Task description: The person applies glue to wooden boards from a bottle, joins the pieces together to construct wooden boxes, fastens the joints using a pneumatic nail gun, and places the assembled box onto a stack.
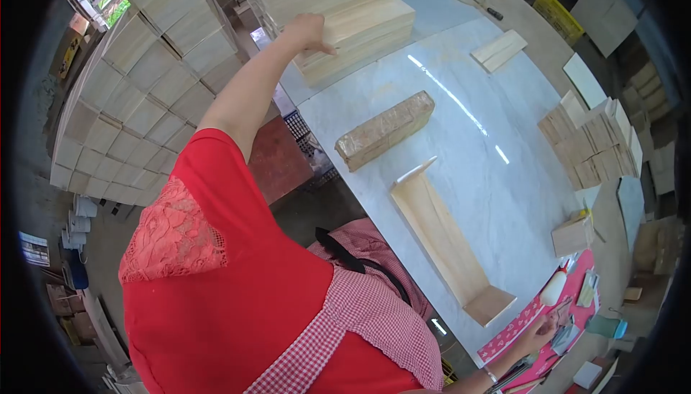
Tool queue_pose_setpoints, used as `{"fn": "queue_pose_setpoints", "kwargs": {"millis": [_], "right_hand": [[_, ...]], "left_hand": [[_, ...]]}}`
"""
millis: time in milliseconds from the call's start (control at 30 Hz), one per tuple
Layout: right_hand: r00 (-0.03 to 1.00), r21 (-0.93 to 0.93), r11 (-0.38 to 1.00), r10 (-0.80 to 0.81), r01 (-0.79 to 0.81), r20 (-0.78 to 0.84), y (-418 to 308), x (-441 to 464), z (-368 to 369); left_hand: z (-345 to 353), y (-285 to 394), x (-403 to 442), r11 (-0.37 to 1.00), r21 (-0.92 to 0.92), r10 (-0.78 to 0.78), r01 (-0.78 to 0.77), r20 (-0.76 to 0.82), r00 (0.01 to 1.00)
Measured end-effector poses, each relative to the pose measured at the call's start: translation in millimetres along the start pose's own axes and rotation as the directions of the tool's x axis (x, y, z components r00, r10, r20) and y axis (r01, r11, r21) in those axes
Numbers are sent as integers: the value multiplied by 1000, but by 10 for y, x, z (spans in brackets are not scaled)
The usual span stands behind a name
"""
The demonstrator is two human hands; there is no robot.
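Stacked wooden boards [371, 30] lay at twelve o'clock, long axis eight to two. The nearer left hand [306, 32] touched their eight-o'clock end, one digit extended; the right [543, 332] was at four o'clock. I couldn't tell either grip.

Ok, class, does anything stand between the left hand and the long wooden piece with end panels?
Yes: the brown block lies on the table between the left hand and the wooden piece.
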State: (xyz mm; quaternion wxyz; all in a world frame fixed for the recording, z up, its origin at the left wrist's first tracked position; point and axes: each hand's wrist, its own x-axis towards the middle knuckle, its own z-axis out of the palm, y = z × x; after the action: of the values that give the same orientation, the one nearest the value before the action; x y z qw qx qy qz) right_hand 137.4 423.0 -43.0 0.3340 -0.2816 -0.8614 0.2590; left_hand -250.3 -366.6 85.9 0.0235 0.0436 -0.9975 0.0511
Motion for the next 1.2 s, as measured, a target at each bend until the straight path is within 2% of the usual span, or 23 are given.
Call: {"fn": "queue_pose_setpoints", "kwargs": {"millis": [100, 167, 200, 233, 300, 433, 600, 633, 700, 733, 800, 833, 900, 933, 967, 1033, 1100, 1133, 1200], "right_hand": [[998, -74, 997, 33, -29, 53, -203, -251, -152], [996, -42, 997, 71, -68, 60, -305, -368, -177], [994, -25, 996, 92, -90, 64, -339, -401, -180], [994, -25, 996, 88, -87, 64, -374, -412, -179], [997, 16, 998, 66, -66, 49, -461, -435, -180], [998, 38, 998, 42, -43, 41, -641, -407, -153], [998, 30, 999, -27, 25, 56, -985, -407, -177], [999, 32, 999, -21, 20, 49, -1020, -400, -160], [994, 112, 988, -110, 107, 17, -1056, -382, -160], [989, 144, 979, -147, 146, -4, -1131, -392, -176], [993, 171, 982, -95, 82, 70, -1373, -373, -184], [987, 202, 973, -136, 116, 91, -1506, -338, -168], [977, 250, 957, -180, 147, 116, -1875, -244, -113], [976, 268, 953, -181, 143, 121, -2121, -220, -69], [960, 363, 918, -232, 162, 157, -2268, -152, -26], [972, 531, 847, -134, 10, 195, -2452, -96, 90], [967, 610, 792, -156, 1, 200, -2559, -64, 169], [974, 593, 805, -121, -17, 193, -2566, -58, 174], [964, 560, 827, -192, 58, 185, -2535, -64, 166]], "left_hand": [[-62, 9, 18, 1000, -26, 20, -17, 132, 991], [-199, 56, 30, 999, -29, 29, -23, 228, 973], [-187, 50, 43, 999, -31, 27, -21, 227, 973], [-173, 41, 56, 996, -87, -17, 21, 51, 999], [-180, 41, 42, 975, -211, -131, 70, -290, 948], [-271, 82, -119, 967, -251, -135, 44, -361, 923], [-181, -69, 6, 960, -278, -103, 27, -264, 959], [-294, -12, -70, 938, -344, -56, -36, -254, 966], [-515, 137, -241, 866, -473, 50, -160, -237, 970], [-625, 244, -328, 863, -472, 70, -179, -239, 968], [-822, 520, -495, 647, -737, 197, -195, -85, 977], [-903, 669, -535, 639, -738, 235, -216, -80, 969], [-1025, 1001, -617, 493, -804, 491, -332, -57, 869], [-1083, 1198, -678, 478, -808, 530, -343, -46, 847], [-1138, 1406, -758, 455, -805, 605, -380, -33, 796], [-1204, 1795, -905, 398, -800, 741, -449, -9, 672], [-1211, 2113, -1022, 356, -804, 812, -476, 14, 584], [-1205, 2255, -1074, 329, -806, 849, -492, 24, 528], [-1178, 2492, -1111, 294, -807, 893, -512, 41, 449]]}}
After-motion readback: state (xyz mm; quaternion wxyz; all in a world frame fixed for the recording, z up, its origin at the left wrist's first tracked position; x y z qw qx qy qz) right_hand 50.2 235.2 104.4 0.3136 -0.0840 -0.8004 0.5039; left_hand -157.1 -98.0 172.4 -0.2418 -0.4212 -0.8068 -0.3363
